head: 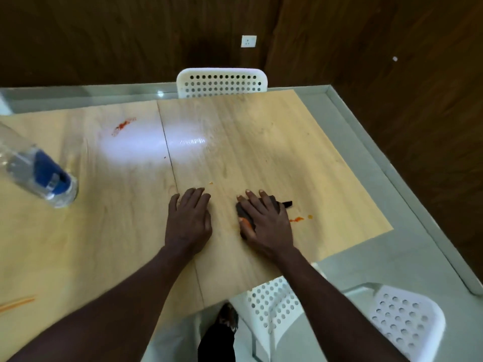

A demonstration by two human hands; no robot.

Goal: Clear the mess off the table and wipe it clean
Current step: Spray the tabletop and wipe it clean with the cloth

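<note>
Dark crumpled cloth (243, 212) is pressed flat-fingered by the right hand (264, 226) beside orange smears (296, 219), light wooden table (261, 139) braced by flat left hand (189, 218).

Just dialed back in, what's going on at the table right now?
A person is wiping the wooden table. The right hand presses a dark cloth flat against the surface, while the left hand rests flat beside it and holds nothing. Orange smears just right of the cloth and a red smear on the far left side are not yet wiped. A plastic bottle sits on the table at the left.
</note>
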